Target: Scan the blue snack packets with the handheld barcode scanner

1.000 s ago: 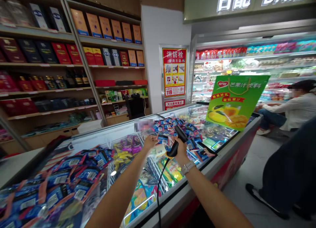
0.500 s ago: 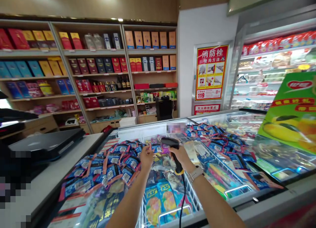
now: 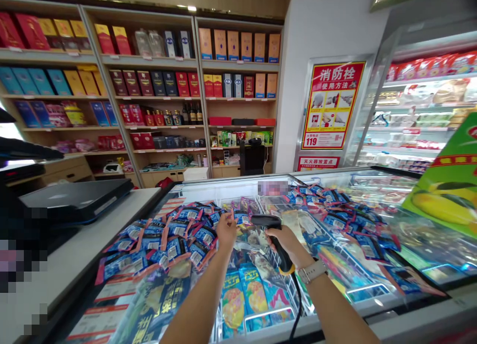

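I stand at a glass-topped chest freezer (image 3: 372,304) full of packaged frozen treats. My right hand (image 3: 290,244) is closed round the handle of a black barcode scanner (image 3: 270,230) with a yellow base and a black cable hanging down. The scanner head points left. My left hand (image 3: 226,230) reaches over the freezer and pinches the edge of a small blue packet (image 3: 241,218) among several blue packets (image 3: 175,240) piled on the lid. A watch sits on my right wrist (image 3: 313,272).
A white counter (image 3: 74,259) with a dark laptop (image 3: 74,200) lies at left. Wooden shelves (image 3: 149,101) of boxed goods fill the back wall. A red fire notice (image 3: 331,105) hangs beside an open cooler (image 3: 421,110). A green mango-drink sign (image 3: 447,190) stands at right.
My view has swung left, from the freezer's right end to its left part and the counter. Both hands moved left with it. The scanner stays in my right hand.
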### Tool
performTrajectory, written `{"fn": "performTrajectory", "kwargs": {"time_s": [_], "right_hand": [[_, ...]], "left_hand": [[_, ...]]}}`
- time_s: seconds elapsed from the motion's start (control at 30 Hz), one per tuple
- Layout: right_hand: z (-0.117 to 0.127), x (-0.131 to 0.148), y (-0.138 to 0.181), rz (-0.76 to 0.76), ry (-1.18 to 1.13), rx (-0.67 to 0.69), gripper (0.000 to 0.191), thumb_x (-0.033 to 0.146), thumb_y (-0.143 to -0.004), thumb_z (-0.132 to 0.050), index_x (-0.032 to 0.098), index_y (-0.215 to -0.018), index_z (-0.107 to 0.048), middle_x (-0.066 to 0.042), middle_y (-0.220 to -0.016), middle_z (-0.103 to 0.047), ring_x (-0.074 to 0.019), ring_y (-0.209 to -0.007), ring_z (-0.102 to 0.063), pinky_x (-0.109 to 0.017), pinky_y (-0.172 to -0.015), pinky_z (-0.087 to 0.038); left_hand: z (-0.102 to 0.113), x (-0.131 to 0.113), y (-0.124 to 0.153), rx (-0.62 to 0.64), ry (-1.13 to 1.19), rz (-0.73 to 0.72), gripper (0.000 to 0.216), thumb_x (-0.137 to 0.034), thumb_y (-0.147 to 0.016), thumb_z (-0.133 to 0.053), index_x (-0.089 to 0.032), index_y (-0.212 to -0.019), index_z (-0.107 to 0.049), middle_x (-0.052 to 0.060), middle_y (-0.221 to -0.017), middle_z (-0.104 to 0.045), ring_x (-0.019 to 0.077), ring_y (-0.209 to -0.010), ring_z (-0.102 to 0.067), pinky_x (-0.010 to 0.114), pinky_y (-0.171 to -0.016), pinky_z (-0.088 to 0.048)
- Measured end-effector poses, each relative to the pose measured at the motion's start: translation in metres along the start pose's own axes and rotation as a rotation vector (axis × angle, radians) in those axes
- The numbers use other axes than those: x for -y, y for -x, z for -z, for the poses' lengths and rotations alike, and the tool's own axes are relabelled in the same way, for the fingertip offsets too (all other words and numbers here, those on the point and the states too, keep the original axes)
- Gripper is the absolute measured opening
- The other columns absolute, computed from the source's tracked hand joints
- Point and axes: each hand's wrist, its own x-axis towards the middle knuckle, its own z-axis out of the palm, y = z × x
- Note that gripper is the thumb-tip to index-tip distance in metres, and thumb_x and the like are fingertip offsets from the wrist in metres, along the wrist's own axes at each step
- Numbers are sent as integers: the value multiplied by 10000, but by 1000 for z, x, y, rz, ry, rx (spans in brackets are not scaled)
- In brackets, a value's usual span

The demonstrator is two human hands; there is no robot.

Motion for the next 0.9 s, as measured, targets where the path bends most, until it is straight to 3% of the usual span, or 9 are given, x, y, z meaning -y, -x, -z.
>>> {"fn": "performTrajectory", "kwargs": {"time_s": [0.2,0.33,0.43,0.53,0.7,0.8,0.9], "right_hand": [[-4,-4,-8,73,-102,-15,126,246,-600,-631,150,-536,-582,-20,-429,-564,-107,-329,-443,-242,-353,-323],[-28,-5,-5,148,-369,-109,145,263,-593,-681,133,-623,-623,-51,-542,-642,-145,-455,-584,-237,-426,-429],[-56,-7,-2,163,-612,-106,137,232,-594,-702,136,-668,-637,-65,-636,-686,-173,-600,-661,-254,-579,-524],[-90,-7,0,150,-808,-84,84,182,-620,-683,144,-676,-633,-63,-670,-702,-170,-660,-678,-262,-691,-547],[-164,-5,3,49,-900,57,9,149,-680,-620,153,-673,-618,-68,-683,-709,-170,-672,-683,-276,-729,-556],[-209,-12,5,-33,-882,104,38,176,-687,-624,164,-664,-596,-79,-708,-714,-179,-701,-691,-271,-716,-555],[-242,-25,6,-92,-839,84,42,190,-693,-616,171,-664,-593,-83,-698,-714,-196,-736,-698,-271,-684,-557]], "left_hand": [[0,8,-4,24,13,-31,255,-260,-624,-666,-169,-854,-602,-13,-553,-610,155,-526,-603,240,-466,-483],[0,4,-1,58,-19,-105,289,-359,-678,-644,-141,-867,-658,22,-603,-639,153,-542,-602,253,-496,-481],[11,-15,3,70,-120,-195,292,-380,-728,-598,-147,-881,-682,41,-664,-672,174,-618,-632,269,-548,-497],[42,-45,0,56,-269,-296,276,-351,-765,-560,-158,-906,-699,46,-718,-698,183,-689,-648,277,-619,-501],[123,-94,-16,-26,-487,-330,273,-285,-790,-531,-176,-962,-713,38,-775,-727,189,-723,-659,296,-688,-501],[166,-105,-21,-51,-641,-311,250,-232,-786,-549,-188,-959,-724,47,-819,-739,207,-783,-674,320,-731,-505],[191,-100,-23,-68,-802,-322,227,-164,-749,-594,-187,-926,-734,63,-875,-741,225,-874,-672,344,-821,-485]]}}
